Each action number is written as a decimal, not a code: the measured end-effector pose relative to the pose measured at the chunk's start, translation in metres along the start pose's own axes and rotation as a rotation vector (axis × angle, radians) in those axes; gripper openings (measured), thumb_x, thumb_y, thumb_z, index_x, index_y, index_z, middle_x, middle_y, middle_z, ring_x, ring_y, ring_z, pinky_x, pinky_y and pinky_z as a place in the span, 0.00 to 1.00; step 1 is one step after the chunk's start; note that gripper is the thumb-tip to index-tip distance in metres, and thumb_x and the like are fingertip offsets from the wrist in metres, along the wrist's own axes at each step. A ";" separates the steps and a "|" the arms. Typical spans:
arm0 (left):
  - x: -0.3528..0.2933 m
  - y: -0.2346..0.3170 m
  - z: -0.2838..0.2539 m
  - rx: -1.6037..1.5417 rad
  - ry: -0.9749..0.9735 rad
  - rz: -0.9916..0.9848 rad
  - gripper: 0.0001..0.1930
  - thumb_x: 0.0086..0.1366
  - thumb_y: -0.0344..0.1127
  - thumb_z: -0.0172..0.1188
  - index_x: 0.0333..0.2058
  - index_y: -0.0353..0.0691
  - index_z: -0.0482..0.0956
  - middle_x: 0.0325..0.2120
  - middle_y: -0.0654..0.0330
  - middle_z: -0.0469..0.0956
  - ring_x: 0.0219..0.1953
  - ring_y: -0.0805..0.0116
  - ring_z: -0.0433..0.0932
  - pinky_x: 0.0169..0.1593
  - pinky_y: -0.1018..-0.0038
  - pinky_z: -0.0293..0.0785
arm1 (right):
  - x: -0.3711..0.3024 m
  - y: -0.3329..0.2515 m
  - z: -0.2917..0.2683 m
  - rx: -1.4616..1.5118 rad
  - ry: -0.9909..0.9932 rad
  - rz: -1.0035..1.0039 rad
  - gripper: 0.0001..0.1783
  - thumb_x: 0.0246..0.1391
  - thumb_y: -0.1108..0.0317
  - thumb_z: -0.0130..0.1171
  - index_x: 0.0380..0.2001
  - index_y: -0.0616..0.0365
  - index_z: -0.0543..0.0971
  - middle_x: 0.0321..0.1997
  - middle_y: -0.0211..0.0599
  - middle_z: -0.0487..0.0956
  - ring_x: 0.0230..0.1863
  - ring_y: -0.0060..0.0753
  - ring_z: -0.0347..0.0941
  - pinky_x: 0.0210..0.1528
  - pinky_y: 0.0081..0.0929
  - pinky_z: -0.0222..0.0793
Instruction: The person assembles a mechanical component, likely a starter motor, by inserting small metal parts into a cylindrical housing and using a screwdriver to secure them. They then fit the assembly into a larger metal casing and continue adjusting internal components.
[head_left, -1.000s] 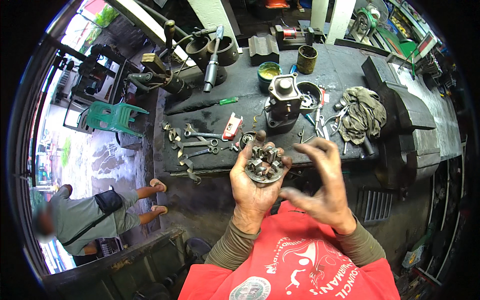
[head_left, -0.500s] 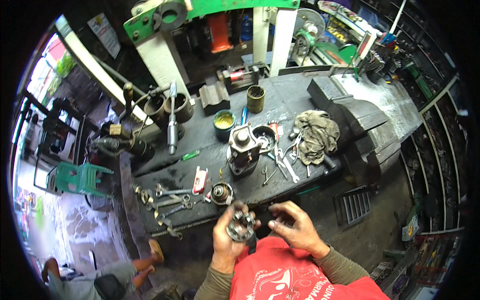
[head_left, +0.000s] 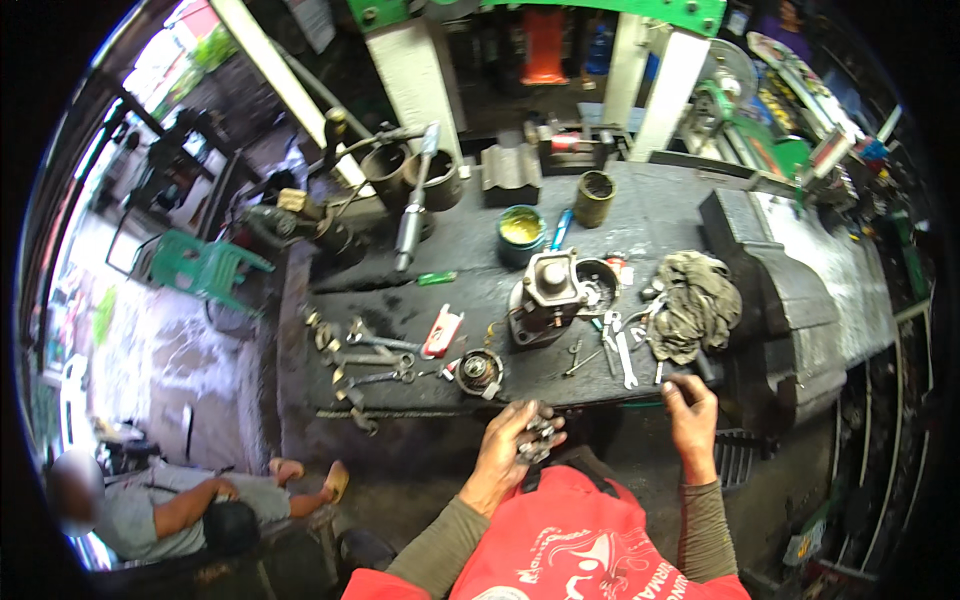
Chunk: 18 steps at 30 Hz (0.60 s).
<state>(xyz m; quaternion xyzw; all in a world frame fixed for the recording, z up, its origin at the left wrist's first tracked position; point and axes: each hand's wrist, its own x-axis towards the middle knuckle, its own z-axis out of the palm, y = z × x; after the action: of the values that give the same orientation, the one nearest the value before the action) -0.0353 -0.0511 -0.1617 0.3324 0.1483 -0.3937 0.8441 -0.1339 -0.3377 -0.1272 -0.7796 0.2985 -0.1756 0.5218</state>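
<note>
In the head view, the left hand (head_left: 498,447) is slanting inward, fingers wrapping around a dark metal part (head_left: 538,438) just short of the workbench's (head_left: 655,235) near edge. The right hand (head_left: 692,420) is pointing forward; whether it is gripping anything, I cannot tell. White lettering (head_left: 592,553) is crossing the red shirt (head_left: 525,515).

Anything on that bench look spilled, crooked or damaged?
Nothing looks plainly broken. Dark smudges mark the bench near the green handle; whether they're spilled oil I can't tell. The rag lies crumpled beside a wrench, not folded.
</note>
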 end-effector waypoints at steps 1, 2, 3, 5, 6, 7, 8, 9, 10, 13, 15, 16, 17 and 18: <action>0.004 -0.005 0.005 -0.083 0.072 0.010 0.13 0.80 0.42 0.57 0.49 0.37 0.77 0.45 0.52 0.81 0.52 0.49 0.84 0.57 0.46 0.86 | 0.008 0.001 0.000 0.002 -0.028 -0.012 0.07 0.66 0.72 0.67 0.44 0.63 0.86 0.31 0.21 0.80 0.31 0.11 0.69 0.33 0.17 0.65; 0.007 -0.009 0.009 -0.154 0.103 0.038 0.14 0.80 0.43 0.56 0.49 0.36 0.77 0.44 0.52 0.81 0.50 0.50 0.85 0.53 0.49 0.88 | 0.013 0.000 0.002 0.009 -0.077 0.024 0.08 0.65 0.71 0.67 0.44 0.64 0.86 0.33 0.23 0.81 0.33 0.14 0.72 0.36 0.19 0.68; 0.010 -0.014 0.013 -0.187 0.141 0.045 0.14 0.80 0.43 0.56 0.49 0.36 0.77 0.43 0.52 0.81 0.49 0.51 0.86 0.52 0.48 0.88 | 0.014 -0.002 0.007 0.028 -0.187 0.025 0.09 0.65 0.71 0.67 0.44 0.65 0.86 0.36 0.29 0.83 0.38 0.19 0.75 0.42 0.22 0.71; 0.013 -0.021 0.021 -0.180 0.156 0.098 0.14 0.80 0.45 0.56 0.49 0.38 0.77 0.41 0.54 0.80 0.46 0.55 0.85 0.49 0.52 0.88 | 0.008 -0.011 0.021 0.073 -0.415 -0.004 0.11 0.63 0.70 0.69 0.45 0.65 0.86 0.40 0.33 0.84 0.42 0.24 0.79 0.48 0.27 0.76; 0.013 -0.024 0.026 -0.127 0.170 0.129 0.15 0.80 0.45 0.56 0.49 0.39 0.76 0.40 0.56 0.80 0.43 0.59 0.84 0.47 0.56 0.87 | 0.004 -0.017 0.030 0.079 -0.521 -0.012 0.13 0.62 0.70 0.70 0.47 0.64 0.86 0.40 0.32 0.83 0.43 0.24 0.80 0.48 0.27 0.76; 0.012 -0.027 0.029 -0.074 0.188 0.160 0.15 0.80 0.46 0.56 0.48 0.39 0.76 0.38 0.58 0.79 0.41 0.62 0.84 0.44 0.60 0.86 | 0.000 -0.023 0.040 0.167 -0.652 0.093 0.15 0.61 0.69 0.72 0.49 0.64 0.85 0.41 0.30 0.82 0.44 0.22 0.79 0.48 0.25 0.76; 0.009 -0.030 0.033 -0.023 0.212 0.187 0.15 0.80 0.47 0.57 0.48 0.40 0.76 0.37 0.60 0.78 0.39 0.66 0.83 0.42 0.64 0.85 | -0.004 -0.028 0.050 0.301 -0.724 0.204 0.18 0.61 0.68 0.73 0.51 0.64 0.84 0.41 0.29 0.81 0.43 0.20 0.78 0.46 0.23 0.75; 0.006 -0.034 0.036 0.027 0.238 0.212 0.15 0.80 0.48 0.57 0.48 0.41 0.75 0.36 0.61 0.78 0.36 0.70 0.82 0.40 0.67 0.85 | -0.004 -0.033 0.056 0.238 -0.800 0.129 0.18 0.62 0.67 0.73 0.51 0.64 0.84 0.42 0.32 0.82 0.44 0.23 0.78 0.48 0.25 0.76; 0.002 -0.037 0.039 0.081 0.277 0.237 0.15 0.80 0.48 0.57 0.48 0.42 0.75 0.34 0.63 0.77 0.34 0.74 0.81 0.37 0.71 0.84 | -0.002 -0.037 0.062 0.148 -0.879 0.084 0.17 0.62 0.67 0.72 0.51 0.64 0.84 0.43 0.34 0.82 0.44 0.25 0.79 0.50 0.27 0.76; -0.005 -0.047 0.042 0.181 0.332 0.419 0.17 0.80 0.52 0.57 0.47 0.43 0.75 0.33 0.68 0.74 0.30 0.82 0.74 0.32 0.78 0.74 | 0.011 -0.044 0.072 -0.103 -1.037 -0.153 0.23 0.60 0.59 0.74 0.51 0.66 0.84 0.44 0.42 0.84 0.46 0.34 0.81 0.51 0.33 0.76; -0.006 -0.051 0.037 0.231 0.491 0.405 0.20 0.82 0.54 0.54 0.45 0.41 0.74 0.31 0.67 0.71 0.30 0.81 0.71 0.33 0.78 0.72 | 0.018 -0.045 0.076 -0.115 -1.131 -0.199 0.28 0.58 0.55 0.75 0.52 0.66 0.84 0.47 0.47 0.85 0.47 0.38 0.82 0.52 0.35 0.76; -0.006 -0.053 0.033 0.274 0.540 0.435 0.20 0.82 0.54 0.53 0.44 0.41 0.74 0.30 0.68 0.71 0.30 0.81 0.71 0.33 0.78 0.71 | 0.020 -0.045 0.078 -0.132 -1.178 -0.210 0.30 0.57 0.53 0.75 0.52 0.67 0.84 0.48 0.49 0.85 0.48 0.40 0.82 0.53 0.37 0.76; -0.005 -0.052 0.029 0.315 0.558 0.426 0.21 0.83 0.55 0.51 0.42 0.40 0.74 0.28 0.67 0.70 0.30 0.81 0.70 0.33 0.77 0.70 | 0.020 -0.044 0.080 -0.125 -1.193 -0.277 0.29 0.57 0.55 0.74 0.53 0.67 0.83 0.45 0.49 0.86 0.46 0.40 0.83 0.52 0.37 0.77; -0.004 -0.051 0.024 0.399 0.507 0.433 0.21 0.83 0.54 0.50 0.42 0.40 0.74 0.28 0.67 0.70 0.29 0.81 0.69 0.32 0.78 0.69 | 0.020 -0.042 0.083 -0.139 -1.197 -0.231 0.29 0.56 0.54 0.73 0.52 0.67 0.84 0.43 0.50 0.86 0.44 0.43 0.84 0.50 0.38 0.77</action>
<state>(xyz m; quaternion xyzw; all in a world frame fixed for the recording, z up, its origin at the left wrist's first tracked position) -0.0768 -0.0885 -0.1644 0.6006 0.1990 -0.1327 0.7630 -0.0588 -0.2801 -0.1221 -0.8023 -0.1221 0.2573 0.5245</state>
